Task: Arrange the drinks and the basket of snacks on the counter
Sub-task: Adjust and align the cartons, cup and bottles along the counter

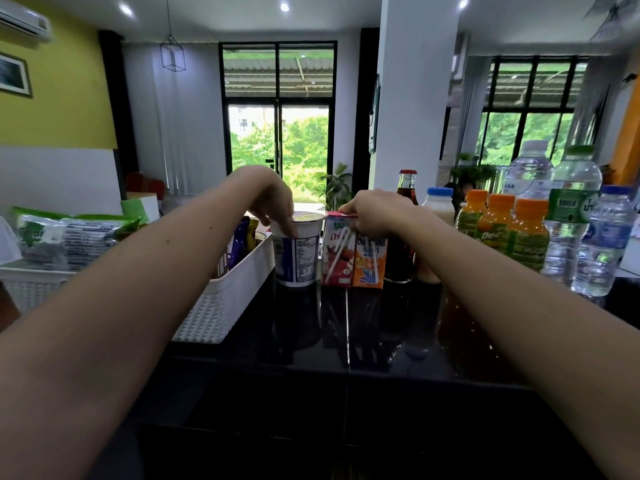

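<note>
Drinks stand in a row along the far edge of the black counter, all upright. From the left: a white and blue cup with a sealed lid, a red carton with a straw on its face, an orange carton, a dark glass bottle with a red cap, a small milk bottle, three orange juice bottles and three clear water bottles toward the right edge. The left hand grips the cup's rim from above, fingers curled down its side. The right hand pinches the top of the red carton. A white basket of snacks sits at the left edge, touching the cup. The near half of the counter is bare.
</note>
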`<state>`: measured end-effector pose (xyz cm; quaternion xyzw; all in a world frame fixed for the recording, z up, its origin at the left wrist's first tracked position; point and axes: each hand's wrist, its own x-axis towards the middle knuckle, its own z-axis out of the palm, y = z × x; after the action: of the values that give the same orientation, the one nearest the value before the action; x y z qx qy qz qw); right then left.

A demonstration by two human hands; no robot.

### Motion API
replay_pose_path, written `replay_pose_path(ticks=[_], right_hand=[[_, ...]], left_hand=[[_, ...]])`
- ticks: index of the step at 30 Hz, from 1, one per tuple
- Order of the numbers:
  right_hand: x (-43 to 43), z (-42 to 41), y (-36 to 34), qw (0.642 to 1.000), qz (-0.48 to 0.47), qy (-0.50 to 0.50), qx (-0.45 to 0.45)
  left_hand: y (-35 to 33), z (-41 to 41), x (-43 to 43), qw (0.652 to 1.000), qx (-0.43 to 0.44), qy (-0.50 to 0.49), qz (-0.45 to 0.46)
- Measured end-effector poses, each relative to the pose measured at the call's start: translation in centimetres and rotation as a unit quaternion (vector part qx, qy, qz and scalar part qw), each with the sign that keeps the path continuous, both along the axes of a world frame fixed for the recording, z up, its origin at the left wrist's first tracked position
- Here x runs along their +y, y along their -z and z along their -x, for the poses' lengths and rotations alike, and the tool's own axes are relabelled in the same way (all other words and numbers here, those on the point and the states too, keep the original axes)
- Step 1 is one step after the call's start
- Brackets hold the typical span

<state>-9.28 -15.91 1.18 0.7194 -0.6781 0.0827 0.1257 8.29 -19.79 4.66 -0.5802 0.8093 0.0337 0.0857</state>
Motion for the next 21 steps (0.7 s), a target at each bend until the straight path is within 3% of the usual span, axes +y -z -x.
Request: replay_pose_path(ticks=[6,10,18,21], right_hand=[[0.0,-0.3,0.1,0.999,0.016,0.019,0.022],[-0.1,-0.4,0.2,0.999,0.022,0.028,0.036],[0.5,-0.2,0.5,0.997,0.061,0.012,0.045],[0.2,0.2,0.8,0.996,0.064,0.0,0.056]], left_hand=[[1.8,2.0,1.6,0.985,-0.053,-0.014,0.165],[1.4,2.0,2.6,0.987,-0.07,-0.048,0.135],[2.0,1.5,2.4,0.971,-0.108,-0.013,0.213],[2.3,1.5,1.5,0.973,-0.08,-0.018,0.218]])
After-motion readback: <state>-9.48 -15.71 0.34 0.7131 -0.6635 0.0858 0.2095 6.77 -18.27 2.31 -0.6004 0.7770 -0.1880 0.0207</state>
